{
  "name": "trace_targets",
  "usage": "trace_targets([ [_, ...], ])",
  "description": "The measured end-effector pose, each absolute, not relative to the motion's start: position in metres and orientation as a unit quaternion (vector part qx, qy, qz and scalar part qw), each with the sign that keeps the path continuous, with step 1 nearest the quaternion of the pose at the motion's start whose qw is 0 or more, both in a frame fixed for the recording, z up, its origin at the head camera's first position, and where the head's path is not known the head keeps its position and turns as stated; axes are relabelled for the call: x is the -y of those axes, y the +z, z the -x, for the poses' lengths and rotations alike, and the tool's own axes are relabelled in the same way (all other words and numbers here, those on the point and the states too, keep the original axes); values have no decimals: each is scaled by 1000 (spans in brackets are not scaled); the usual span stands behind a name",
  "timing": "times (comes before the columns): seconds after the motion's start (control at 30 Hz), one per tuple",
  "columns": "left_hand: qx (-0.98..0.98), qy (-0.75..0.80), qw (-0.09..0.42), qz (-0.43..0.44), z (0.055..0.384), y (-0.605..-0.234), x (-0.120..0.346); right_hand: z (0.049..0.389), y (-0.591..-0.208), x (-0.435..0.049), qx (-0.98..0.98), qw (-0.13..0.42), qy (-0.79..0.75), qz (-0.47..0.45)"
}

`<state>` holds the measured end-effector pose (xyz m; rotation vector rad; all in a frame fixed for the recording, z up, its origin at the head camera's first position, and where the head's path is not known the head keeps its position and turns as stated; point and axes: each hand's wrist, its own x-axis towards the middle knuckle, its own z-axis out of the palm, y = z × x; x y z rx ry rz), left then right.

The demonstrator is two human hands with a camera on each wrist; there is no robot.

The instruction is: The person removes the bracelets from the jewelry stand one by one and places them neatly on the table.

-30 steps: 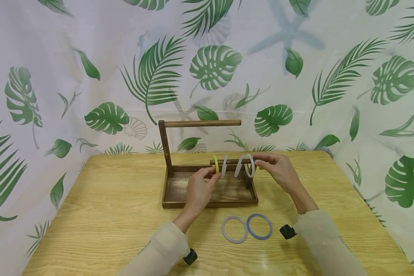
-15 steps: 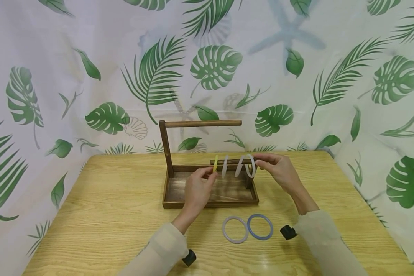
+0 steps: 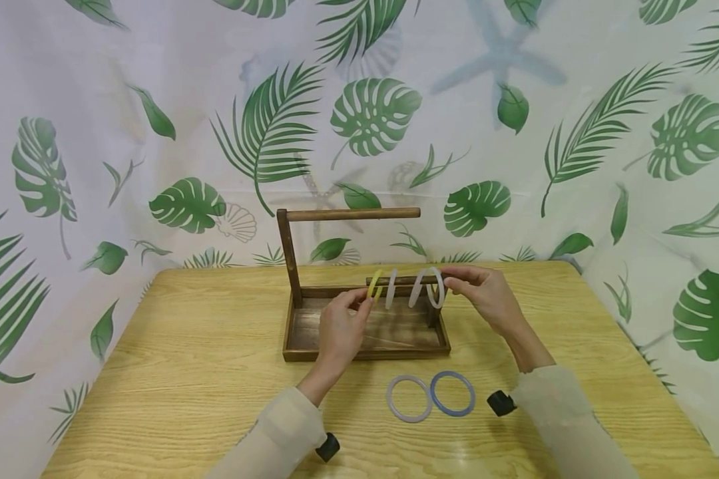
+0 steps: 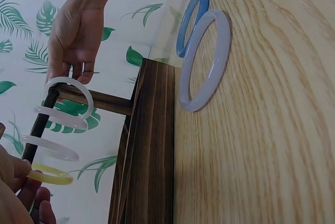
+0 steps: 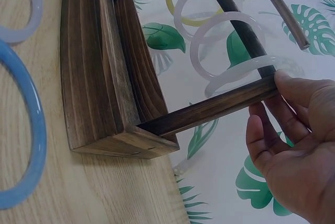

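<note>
My left hand [image 3: 341,329] pinches a yellow bangle [image 4: 55,180] between thumb and fingers, at the free left end of the lower bar [image 5: 243,30] of a dark wooden bangle stand [image 3: 389,355]. Three whitish translucent bangles hang spaced along that bar; the middle one [image 3: 415,291] leans, and the rightmost one [image 3: 438,289] sits by the bar's right end. There my right hand [image 5: 303,140] grips the corner where bar and short post meet, thumb on one side and fingers behind. The upper bar [image 3: 353,214] carries no bangle.
On the wooden table [image 3: 204,372], in front of the stand, a pale lavender bangle [image 4: 225,41] and a blue bangle [image 3: 455,414] lie flat side by side. Behind the table hangs a leaf-patterned cloth [image 3: 287,246]. Black wrist cameras sit at both sleeves.
My left hand has shifted slightly left, bringing the yellow bangle toward the bar's free end and tilting it. The right hand keeps its grip in the same place.
</note>
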<state>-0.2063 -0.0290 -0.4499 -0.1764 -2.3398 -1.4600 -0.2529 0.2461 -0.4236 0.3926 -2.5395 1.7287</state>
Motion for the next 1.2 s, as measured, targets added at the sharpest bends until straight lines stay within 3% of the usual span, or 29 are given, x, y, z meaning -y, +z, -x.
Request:
trace_targets([
  [1.2, 830, -517, 198, 67, 205, -449, 48, 255, -426, -248, 814, 22, 565, -132],
])
